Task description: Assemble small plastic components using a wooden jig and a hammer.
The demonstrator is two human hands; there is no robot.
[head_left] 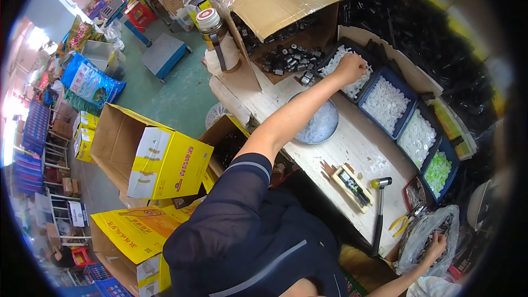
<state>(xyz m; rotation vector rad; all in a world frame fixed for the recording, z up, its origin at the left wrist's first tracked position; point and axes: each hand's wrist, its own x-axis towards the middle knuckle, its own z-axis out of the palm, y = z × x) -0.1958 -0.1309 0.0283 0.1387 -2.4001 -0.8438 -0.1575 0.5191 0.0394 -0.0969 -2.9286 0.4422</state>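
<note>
Left hand (352, 70) over small white plastic pieces (360, 86) in dark rectangular bin (356, 100); right hand (436, 247) at clear plastic bag (453, 224) of small dark parts (423, 238). Grip closed or loaded — cannot tell for either, fingers too small. Best pinched singly, lifted clear of rim — no snagging bag.

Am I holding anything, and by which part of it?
Can't tell: the left hand, curled over small white pieces, and the right hand, at the clear, crinkled plastic bag, show nothing clearly held.
</note>
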